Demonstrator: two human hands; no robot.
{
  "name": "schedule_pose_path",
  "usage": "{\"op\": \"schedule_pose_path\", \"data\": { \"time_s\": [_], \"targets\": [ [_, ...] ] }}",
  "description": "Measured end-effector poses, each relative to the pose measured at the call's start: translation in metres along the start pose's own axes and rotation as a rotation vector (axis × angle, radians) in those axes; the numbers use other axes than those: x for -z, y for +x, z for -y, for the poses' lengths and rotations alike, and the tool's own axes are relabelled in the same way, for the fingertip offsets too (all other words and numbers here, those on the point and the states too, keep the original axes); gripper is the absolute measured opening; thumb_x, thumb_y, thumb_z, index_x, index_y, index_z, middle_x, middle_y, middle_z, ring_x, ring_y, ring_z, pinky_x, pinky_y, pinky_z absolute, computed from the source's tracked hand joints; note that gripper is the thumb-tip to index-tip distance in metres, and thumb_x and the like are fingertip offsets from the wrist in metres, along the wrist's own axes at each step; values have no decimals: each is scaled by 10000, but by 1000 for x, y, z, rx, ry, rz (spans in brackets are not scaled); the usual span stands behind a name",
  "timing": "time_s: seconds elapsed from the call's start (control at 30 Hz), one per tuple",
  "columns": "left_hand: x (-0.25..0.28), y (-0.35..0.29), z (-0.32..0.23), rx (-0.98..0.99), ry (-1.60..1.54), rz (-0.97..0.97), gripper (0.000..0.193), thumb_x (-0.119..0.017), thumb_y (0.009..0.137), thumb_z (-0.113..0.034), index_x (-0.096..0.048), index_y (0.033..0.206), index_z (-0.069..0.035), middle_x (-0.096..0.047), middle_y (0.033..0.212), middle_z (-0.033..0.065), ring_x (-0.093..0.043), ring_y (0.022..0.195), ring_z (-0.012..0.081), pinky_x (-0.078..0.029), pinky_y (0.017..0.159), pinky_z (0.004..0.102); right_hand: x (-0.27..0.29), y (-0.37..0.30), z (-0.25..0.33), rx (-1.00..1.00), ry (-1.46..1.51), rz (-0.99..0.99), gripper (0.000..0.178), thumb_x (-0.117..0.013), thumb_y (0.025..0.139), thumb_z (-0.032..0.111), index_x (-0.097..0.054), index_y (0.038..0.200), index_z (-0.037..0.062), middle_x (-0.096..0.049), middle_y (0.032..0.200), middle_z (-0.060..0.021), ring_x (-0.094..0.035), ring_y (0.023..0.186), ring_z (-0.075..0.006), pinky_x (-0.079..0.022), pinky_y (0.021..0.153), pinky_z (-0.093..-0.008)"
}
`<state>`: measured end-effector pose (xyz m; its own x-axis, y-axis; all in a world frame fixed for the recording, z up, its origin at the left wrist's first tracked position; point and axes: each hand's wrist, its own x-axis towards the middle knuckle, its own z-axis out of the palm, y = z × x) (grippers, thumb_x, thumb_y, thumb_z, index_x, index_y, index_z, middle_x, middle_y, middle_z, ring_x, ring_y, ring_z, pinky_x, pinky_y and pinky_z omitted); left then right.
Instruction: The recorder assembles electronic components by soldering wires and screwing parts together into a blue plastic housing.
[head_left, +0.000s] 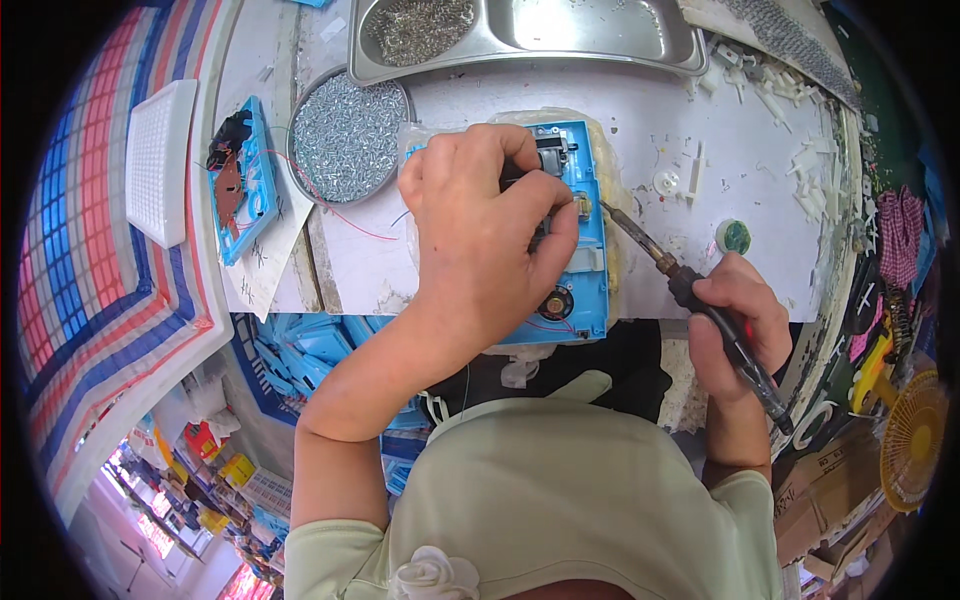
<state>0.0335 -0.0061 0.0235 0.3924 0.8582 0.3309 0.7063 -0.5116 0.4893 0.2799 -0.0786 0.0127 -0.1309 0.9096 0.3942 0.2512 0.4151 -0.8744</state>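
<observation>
Over blue case (592,240), left hand (475,220): fingertips hidden, can't tell if pinching; right of case, right hand (742,325) clamped on soldering iron (688,287); I'd keep contact brief

A band of bare white tabletop (600,98) runs between the steel tray (600,57) and the left hand (490,215), leaving a way across. At left, the round tin of screws (345,140) closes in beside that hand, and a loose red wire (350,220) crosses the gap nearer the person. The soldering iron (683,285) slants across the approach from the right; beyond it, open surface reaches to scattered white plastic pieces (818,180).
</observation>
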Motion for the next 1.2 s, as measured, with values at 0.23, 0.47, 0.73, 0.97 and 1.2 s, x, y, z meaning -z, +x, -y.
{"op": "schedule_pose_path", "data": {
  "time_s": [0.23,0.47,0.73,0.97,1.2],
  "targets": [
    [1,3,-1,-17,48,8,149,-814,700,-117,-734,825,-125,-545,964,21,-501,898,226,-331,853,399,-5,5,-1,2,-5,-1,286,-750,759,-10,-685,1037,-20,-615,723,-82,-513,586,-184,-385,523,-293],
    [1,3,-2,-11,55,4,165,-814,692,-112,-722,827,-127,-548,963,21,-507,910,231,-328,855,401,-9,9,-3,54,-30,-7,282,-761,759,-5,-688,1032,-16,-614,718,-70,-504,568,-188,-376,513,-304],
    [-2,3,-2,-16,69,-6,166,-812,682,-105,-715,814,-129,-563,963,21,-527,940,241,-324,864,412,-13,12,-1,112,-87,42,312,-773,747,-9,-685,1047,-7,-601,695,-57,-498,554,-201,-370,505,-322],
    [-1,3,-2,-29,64,-15,163,-813,687,-107,-727,824,-132,-568,959,22,-532,940,241,-324,869,414,-12,10,4,155,-169,58,319,-770,731,-18,-690,1039,2,-568,657,-50,-493,544,-211,-371,504,-325],
    [0,3,-2,-28,68,-9,161,-812,691,-108,-729,826,-133,-569,958,23,-532,937,239,-325,866,413,-13,11,4,142,-146,24,306,-770,722,-19,-696,1019,-2,-565,650,-51,-493,541,-213,-374,503,-324]
  ]
}}
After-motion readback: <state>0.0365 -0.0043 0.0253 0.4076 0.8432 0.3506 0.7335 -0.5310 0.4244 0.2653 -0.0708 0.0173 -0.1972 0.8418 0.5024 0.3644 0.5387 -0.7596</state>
